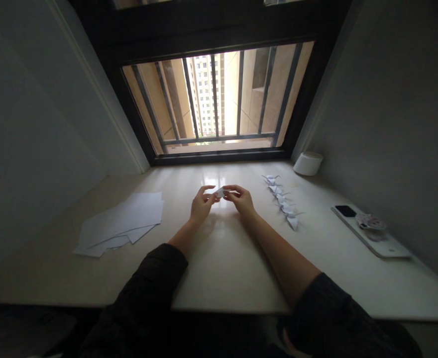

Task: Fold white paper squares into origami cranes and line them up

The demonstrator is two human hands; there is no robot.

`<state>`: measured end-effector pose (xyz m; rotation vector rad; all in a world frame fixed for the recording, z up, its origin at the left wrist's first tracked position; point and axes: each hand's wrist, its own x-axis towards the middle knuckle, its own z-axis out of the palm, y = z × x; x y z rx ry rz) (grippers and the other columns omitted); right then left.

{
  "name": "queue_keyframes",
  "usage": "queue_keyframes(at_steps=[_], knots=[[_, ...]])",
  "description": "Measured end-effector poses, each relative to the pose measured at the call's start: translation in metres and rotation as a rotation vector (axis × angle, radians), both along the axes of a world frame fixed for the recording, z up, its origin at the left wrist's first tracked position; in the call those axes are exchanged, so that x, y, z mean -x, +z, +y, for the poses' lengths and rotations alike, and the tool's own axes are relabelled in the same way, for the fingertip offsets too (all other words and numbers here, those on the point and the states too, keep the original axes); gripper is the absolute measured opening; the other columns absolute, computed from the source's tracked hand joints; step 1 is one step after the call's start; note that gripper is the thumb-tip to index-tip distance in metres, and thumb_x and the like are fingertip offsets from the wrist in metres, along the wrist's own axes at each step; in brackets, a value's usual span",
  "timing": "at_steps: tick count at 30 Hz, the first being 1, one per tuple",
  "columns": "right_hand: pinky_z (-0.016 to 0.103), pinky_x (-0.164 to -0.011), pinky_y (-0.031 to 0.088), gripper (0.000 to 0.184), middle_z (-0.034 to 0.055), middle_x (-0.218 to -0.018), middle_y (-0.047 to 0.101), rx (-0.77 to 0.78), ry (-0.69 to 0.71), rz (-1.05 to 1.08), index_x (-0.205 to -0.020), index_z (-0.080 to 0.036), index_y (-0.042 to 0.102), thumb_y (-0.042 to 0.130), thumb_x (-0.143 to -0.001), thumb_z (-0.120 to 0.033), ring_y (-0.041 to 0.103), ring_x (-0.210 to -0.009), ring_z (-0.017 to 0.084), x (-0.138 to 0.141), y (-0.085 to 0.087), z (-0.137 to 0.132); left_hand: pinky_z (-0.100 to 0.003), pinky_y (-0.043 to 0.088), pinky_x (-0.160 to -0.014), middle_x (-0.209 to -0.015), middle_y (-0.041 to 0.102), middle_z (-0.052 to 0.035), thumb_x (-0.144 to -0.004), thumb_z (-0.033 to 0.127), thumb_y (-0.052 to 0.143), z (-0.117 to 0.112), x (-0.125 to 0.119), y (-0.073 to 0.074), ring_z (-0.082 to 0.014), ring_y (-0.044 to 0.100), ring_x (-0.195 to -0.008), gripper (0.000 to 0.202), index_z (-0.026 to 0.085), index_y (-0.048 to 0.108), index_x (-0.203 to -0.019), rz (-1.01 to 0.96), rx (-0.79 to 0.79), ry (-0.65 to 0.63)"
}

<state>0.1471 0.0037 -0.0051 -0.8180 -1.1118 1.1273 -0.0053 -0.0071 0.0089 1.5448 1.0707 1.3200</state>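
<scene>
My left hand (201, 204) and my right hand (241, 198) meet over the middle of the pale table (219, 268), both pinching a small folded piece of white paper (220, 192) between fingertips and thumbs. The paper is held just above the tabletop. To the right of my right hand lies a row of several folded white paper cranes (282, 201). A loose pile of white paper sheets (124, 221) lies to the left of my left hand.
A white phone (368, 229) with a sticker-like object on it lies at the right. A white round container (307, 163) stands at the back right by the barred window (215, 99). Grey walls close in both sides.
</scene>
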Motion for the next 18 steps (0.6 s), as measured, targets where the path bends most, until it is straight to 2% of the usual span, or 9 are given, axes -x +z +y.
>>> queue_keyframes(at_steps=[5, 12, 14, 18], knots=[[0.035, -0.078, 0.051, 0.034, 0.0033, -0.087, 0.071, -0.043, 0.032, -0.042, -0.09, -0.022, 0.068, 0.075, -0.061, -0.038, 0.067, -0.078, 0.02, -0.0003, 0.0026, -0.0017, -0.032, 0.051, -0.071, -0.079, 0.071, -0.0076, -0.07, 0.043, 0.068, 0.0033, 0.0003, 0.0026, -0.0205, 0.068, -0.075, 0.039, 0.016, 0.059, -0.098, -0.116, 0.082, -0.014], [0.038, -0.083, 0.05, 0.047, 0.0048, -0.085, 0.072, -0.045, 0.255, -0.066, -0.102, -0.021, 0.067, 0.079, -0.058, -0.034, 0.067, -0.083, 0.023, -0.0046, 0.0076, -0.0066, -0.031, 0.05, -0.072, -0.076, 0.071, -0.0062, -0.069, 0.042, 0.069, 0.0042, 0.0052, 0.0047, -0.0196, 0.067, -0.075, 0.042, 0.017, 0.06, -0.101, -0.083, 0.079, -0.035], [0.038, -0.082, 0.05, 0.047, 0.0053, -0.085, 0.072, -0.027, 0.253, -0.083, -0.101, -0.021, 0.069, 0.08, -0.057, -0.033, 0.068, -0.082, 0.023, -0.0052, 0.008, -0.0071, -0.03, 0.05, -0.071, -0.075, 0.071, -0.0055, -0.069, 0.041, 0.07, 0.005, 0.0065, 0.005, -0.019, 0.067, -0.073, 0.042, 0.018, 0.059, -0.102, -0.094, 0.106, -0.042], [0.037, -0.078, 0.051, 0.046, 0.0056, -0.08, 0.073, -0.001, 0.165, -0.115, -0.096, -0.02, 0.071, 0.081, -0.054, -0.036, 0.068, -0.076, 0.023, -0.0058, 0.0074, -0.0053, -0.029, 0.05, -0.069, -0.075, 0.071, -0.0055, -0.071, 0.041, 0.068, 0.0057, 0.0071, 0.0061, -0.0184, 0.067, -0.073, 0.04, 0.018, 0.061, -0.102, -0.089, 0.13, -0.065]])
